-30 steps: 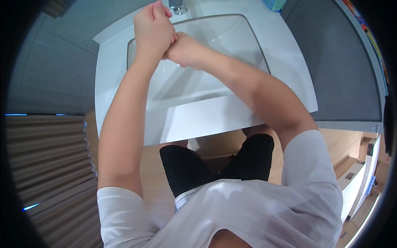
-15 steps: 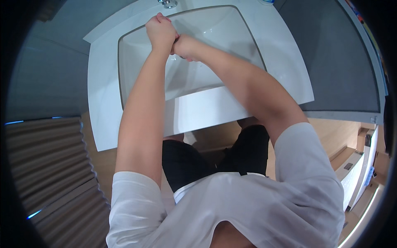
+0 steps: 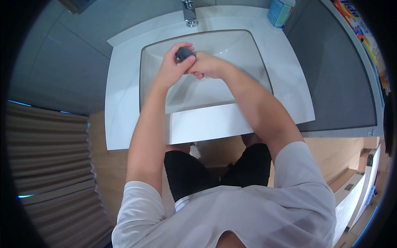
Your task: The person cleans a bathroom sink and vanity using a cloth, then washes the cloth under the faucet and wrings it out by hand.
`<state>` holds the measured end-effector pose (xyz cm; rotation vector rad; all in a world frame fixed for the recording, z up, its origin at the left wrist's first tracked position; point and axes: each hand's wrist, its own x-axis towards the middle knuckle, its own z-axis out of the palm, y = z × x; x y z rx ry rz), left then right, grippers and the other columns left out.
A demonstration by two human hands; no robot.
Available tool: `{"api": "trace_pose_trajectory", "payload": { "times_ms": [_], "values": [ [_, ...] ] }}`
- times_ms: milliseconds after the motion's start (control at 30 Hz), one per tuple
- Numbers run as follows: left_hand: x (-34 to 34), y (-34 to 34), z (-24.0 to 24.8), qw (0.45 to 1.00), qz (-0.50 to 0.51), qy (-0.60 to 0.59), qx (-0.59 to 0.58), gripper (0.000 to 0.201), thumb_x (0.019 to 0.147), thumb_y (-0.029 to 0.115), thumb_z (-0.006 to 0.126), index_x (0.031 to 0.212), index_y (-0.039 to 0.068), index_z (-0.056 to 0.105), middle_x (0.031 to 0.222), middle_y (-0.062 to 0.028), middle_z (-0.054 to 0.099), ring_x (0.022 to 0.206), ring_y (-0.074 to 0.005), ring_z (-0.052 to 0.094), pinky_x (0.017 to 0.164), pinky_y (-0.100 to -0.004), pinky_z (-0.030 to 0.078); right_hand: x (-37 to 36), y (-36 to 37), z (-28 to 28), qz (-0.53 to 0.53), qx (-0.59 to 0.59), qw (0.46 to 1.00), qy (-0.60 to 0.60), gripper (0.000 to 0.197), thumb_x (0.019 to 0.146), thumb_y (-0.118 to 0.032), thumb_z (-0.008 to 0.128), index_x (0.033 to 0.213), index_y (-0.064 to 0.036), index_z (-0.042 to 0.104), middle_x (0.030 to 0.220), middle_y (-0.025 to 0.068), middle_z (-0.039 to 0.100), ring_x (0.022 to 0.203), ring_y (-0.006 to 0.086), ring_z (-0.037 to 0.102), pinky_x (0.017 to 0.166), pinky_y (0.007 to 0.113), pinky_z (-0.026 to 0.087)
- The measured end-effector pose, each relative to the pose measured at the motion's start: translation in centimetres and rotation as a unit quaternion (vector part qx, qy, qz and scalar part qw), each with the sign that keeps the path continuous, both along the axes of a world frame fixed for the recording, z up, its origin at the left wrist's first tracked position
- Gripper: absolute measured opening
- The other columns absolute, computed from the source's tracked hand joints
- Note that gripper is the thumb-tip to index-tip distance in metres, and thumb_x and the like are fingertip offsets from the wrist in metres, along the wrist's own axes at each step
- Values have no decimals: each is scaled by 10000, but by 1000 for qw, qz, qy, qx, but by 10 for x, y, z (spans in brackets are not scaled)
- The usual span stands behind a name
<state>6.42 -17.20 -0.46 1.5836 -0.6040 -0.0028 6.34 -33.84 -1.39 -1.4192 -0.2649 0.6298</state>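
Note:
Over the white sink basin (image 3: 244,53), my two hands are together around a small dark grey wad (image 3: 185,53) that looks like bunched cloth. My left hand (image 3: 174,66) curls around it from the left, with its thumb across the near side. Pressed against it from the right, my right hand (image 3: 207,66) has its fingers folded underneath, and most of the wad's lower part is hidden between the palms. Behind them the chrome faucet (image 3: 190,16) stands at the back of the basin; I cannot make out any running water.
A white countertop (image 3: 123,95) surrounds the basin. At its back right corner stands a white and blue bottle (image 3: 280,14). To the right is a grey panel (image 3: 335,78), with colourful packages (image 3: 359,31) beyond it. A pleated curtain (image 3: 49,149) hangs at lower left.
The view has shifted, so more of the faucet and bottle shows. My left hand has turned from a fist hiding the wad to a looser curl that leaves the wad visible.

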Motion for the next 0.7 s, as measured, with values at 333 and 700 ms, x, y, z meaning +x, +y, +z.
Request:
{"api": "trace_pose_trajectory", "payload": {
  "times_ms": [333, 700],
  "values": [
    [2, 32, 9, 965, 34, 189, -176, 322, 993, 140, 578, 1275, -4, 517, 1123, -183, 677, 1061, -315, 683, 940, -426, 549, -2, -36, 23, -145, -149, 969, -136, 368, 807, -255, 811, 1061, -75, 615, 813, -4, 591, 718, 82, 543, 630, 285, 459],
    [1, 40, 10, 824, 40, 356, -439, 423, 924, 229, 491, 1261, -26, 516, 1208, -243, 586, 1174, -425, 584, 981, -575, 488, 18, -48, -48, -91, -518, 820, -225, 428, 723, -139, 780, 1114, -67, 621, 1266, 262, 569, 1117, 348, 584, 919, 412, 497]
  ]
}}
